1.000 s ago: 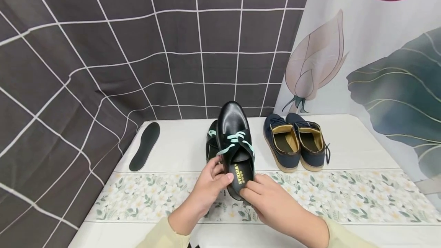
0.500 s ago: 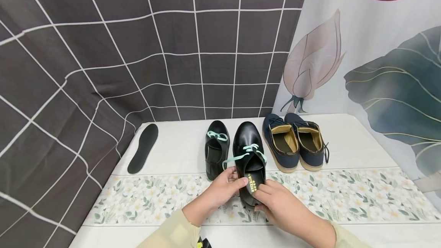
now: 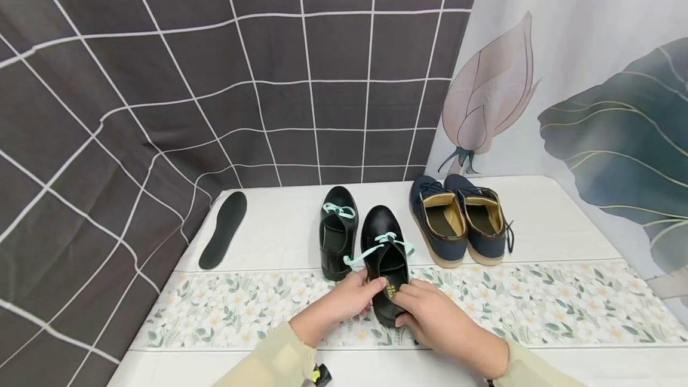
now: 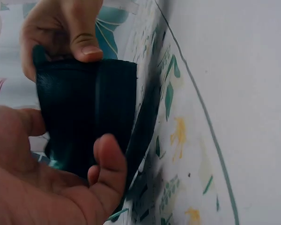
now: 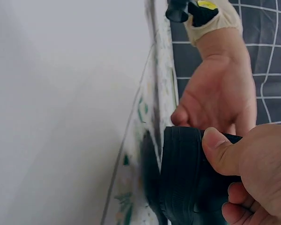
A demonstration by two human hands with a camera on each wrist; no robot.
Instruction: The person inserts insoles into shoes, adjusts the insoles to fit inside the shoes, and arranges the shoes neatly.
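Note:
A black leather lace-up shoe [image 3: 378,224] with untied mint-green laces is between both hands, toe pointing away, heel close over the floral strip. My left hand [image 3: 352,296] grips its left side, thumb over the collar. My right hand [image 3: 435,318] pinches the right side near the heel, fingers over the rim and thumb outside at the back. In the left wrist view the shoe's heel [image 4: 84,112] faces the camera; the right wrist view shows the right thumb [image 5: 220,145] pressed on it. The matching black shoe [image 3: 338,235], its mint lace tied in a bow, stands just left.
A pair of navy shoes [image 3: 450,255] with tan linings stands at the back right. One black insole [image 3: 223,230] lies at the far left. A dark grid curtain [image 3: 269,106] rises behind the white table [image 3: 285,226], which has a floral strip [image 3: 242,309].
Both hands have brought the black shoe down and to the right, from overlapping its mate to standing beside it. Both grips stay on it, and the shoe now sits lower, toe nearer me.

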